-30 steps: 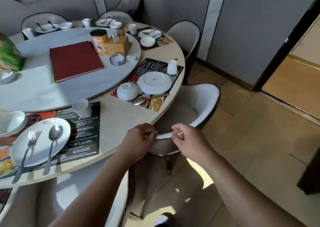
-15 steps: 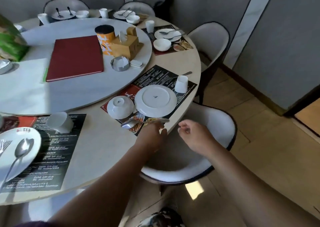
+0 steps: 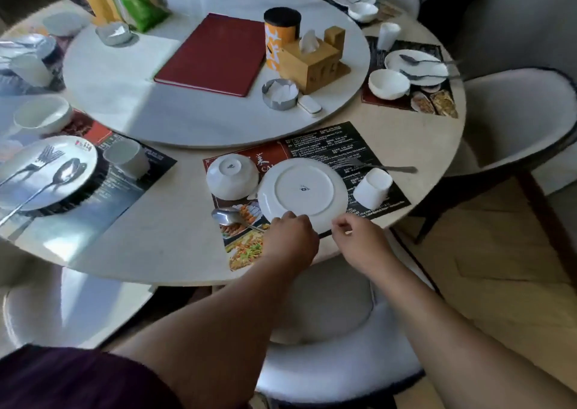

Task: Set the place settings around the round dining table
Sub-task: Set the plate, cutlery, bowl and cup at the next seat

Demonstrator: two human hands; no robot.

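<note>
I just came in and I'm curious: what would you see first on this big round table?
First, the white plate lying upside down on the black placemat at the table's near edge, with the left hand and the right hand both at its near rim. Just left of it sits an upside-down white bowl. Then comes the dark red book lying flat on the white turntable in the middle.

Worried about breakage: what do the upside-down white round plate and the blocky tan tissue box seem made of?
The upside-down white round plate looks like glazed porcelain or ceramic: glossy white, foot ring and maker's mark underneath. The blocky tan tissue box looks like unpainted wood, perhaps bamboo: matte, flat-cut faces.
</note>
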